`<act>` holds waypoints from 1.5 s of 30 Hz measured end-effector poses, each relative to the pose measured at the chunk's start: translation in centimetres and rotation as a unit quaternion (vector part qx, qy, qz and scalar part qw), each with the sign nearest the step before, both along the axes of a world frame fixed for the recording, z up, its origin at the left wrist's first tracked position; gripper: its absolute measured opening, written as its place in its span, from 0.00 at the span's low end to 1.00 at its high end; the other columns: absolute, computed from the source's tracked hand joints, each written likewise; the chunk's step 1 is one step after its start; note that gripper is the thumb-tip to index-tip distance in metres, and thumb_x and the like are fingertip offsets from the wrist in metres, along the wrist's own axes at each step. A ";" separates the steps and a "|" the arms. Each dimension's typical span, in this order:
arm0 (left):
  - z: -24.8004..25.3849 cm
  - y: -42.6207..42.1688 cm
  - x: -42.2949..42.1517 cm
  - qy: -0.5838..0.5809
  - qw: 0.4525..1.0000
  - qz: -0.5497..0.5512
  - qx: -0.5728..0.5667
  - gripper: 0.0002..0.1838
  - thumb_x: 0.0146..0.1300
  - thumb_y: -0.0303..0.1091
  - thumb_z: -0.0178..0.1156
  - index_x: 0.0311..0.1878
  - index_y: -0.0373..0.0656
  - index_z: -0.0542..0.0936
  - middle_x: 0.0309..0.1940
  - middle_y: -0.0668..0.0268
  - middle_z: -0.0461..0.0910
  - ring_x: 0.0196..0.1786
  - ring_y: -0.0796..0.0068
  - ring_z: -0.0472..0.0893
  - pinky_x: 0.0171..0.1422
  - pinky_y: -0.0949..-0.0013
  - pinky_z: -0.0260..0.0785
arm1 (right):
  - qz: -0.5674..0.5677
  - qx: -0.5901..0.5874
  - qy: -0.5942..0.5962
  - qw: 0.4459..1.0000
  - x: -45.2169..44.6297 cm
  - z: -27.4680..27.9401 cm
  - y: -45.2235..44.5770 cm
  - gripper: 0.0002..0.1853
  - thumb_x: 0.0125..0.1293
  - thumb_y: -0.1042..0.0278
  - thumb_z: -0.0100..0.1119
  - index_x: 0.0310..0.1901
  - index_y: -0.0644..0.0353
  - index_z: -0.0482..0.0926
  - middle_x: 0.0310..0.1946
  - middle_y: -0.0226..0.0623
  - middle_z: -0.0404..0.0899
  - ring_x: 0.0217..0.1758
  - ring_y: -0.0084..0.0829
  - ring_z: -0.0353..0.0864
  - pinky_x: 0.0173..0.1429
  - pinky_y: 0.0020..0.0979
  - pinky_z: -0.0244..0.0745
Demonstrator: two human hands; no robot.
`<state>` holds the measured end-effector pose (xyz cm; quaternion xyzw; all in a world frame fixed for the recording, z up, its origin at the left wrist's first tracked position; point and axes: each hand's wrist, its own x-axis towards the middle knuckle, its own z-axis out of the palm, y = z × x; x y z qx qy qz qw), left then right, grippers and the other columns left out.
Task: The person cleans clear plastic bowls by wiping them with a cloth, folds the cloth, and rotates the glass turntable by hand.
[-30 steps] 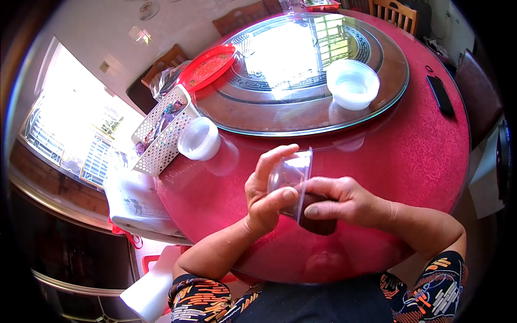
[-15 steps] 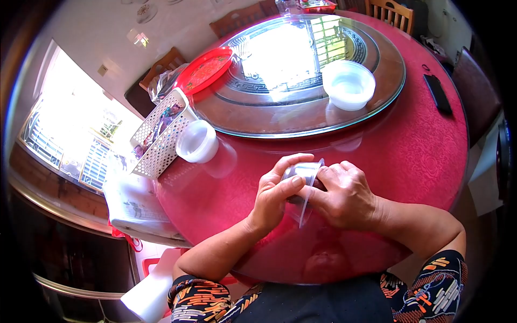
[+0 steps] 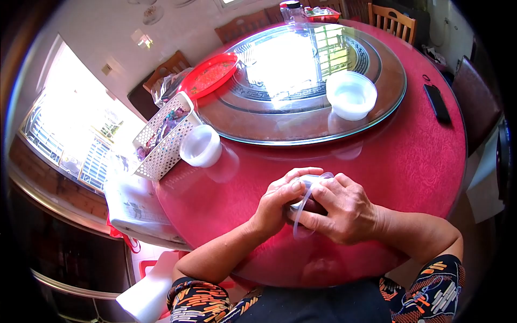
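Observation:
Above the near part of the table, both my hands hold a clear plastic bowl (image 3: pixel 303 209), tipped on its side with its wide rim facing right. My left hand (image 3: pixel 276 203) is wrapped round the base side, thumb on top. My right hand (image 3: pixel 344 210) grips at the rim side, with its thumb and fingers curled over the edge. Whether anything is inside the bowl is hidden by my fingers. To the left stands a translucent plastic bowl (image 3: pixel 200 146) beside a perforated basket (image 3: pixel 171 152) with purplish crumpled items.
A glass turntable (image 3: pixel 301 126) sits on the red table (image 3: pixel 409 177). It carries stacked translucent bowls (image 3: pixel 351 97) and a red tray (image 3: pixel 207 75) at its left edge. A black phone (image 3: pixel 437 103) lies at right; jars (image 3: pixel 293 12) stand at the far edge.
My hands and the bowl appear slightly lower, and the rim is turned a little more. My right fingers have shifted along the edge. The whole view has tilted slightly.

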<state>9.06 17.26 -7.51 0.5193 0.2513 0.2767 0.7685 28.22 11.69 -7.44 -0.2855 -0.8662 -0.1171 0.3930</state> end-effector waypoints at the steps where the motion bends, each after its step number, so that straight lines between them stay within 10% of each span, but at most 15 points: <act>1: 0.0 0.1 -0.1 0.000 1.000 -0.004 -0.001 0.38 0.67 0.54 0.54 0.71 0.34 0.69 0.59 0.51 0.80 0.57 0.64 0.83 0.63 0.62 0.76 | -0.010 0.004 -0.016 1.000 0.0 0.0 -0.2 0.13 0.60 0.60 0.65 0.47 0.44 0.88 0.37 0.36 0.78 0.37 0.32 0.81 0.35 0.37 0.73; 15: -0.9 0.3 0.0 0.075 0.993 -0.006 0.089 0.31 0.82 0.54 0.43 0.65 0.33 0.78 0.50 0.56 0.85 0.52 0.72 0.84 0.59 0.67 0.78 | -0.018 -0.014 -0.065 0.998 -0.4 1.2 -1.7 0.12 0.59 0.64 0.65 0.44 0.52 0.87 0.32 0.42 0.80 0.33 0.36 0.84 0.32 0.38 0.77; 31: -1.2 1.1 0.2 0.144 0.971 0.158 0.105 0.12 0.73 0.39 0.66 0.42 0.38 0.79 0.33 0.64 0.85 0.33 0.79 0.84 0.34 0.75 0.78 | -0.059 -0.110 -0.106 0.986 -0.2 0.6 -1.6 0.11 0.64 0.63 0.60 0.46 0.46 0.87 0.31 0.38 0.79 0.32 0.36 0.83 0.33 0.39 0.76; 45: -0.9 0.6 -0.2 0.024 0.977 0.142 0.155 0.14 0.71 0.36 0.66 0.50 0.38 0.76 0.38 0.65 0.84 0.42 0.80 0.82 0.47 0.74 0.76 | -0.113 -0.069 -0.032 0.991 0.5 1.2 -0.6 0.10 0.54 0.73 0.65 0.40 0.58 0.83 0.38 0.40 0.85 0.37 0.39 0.86 0.36 0.40 0.81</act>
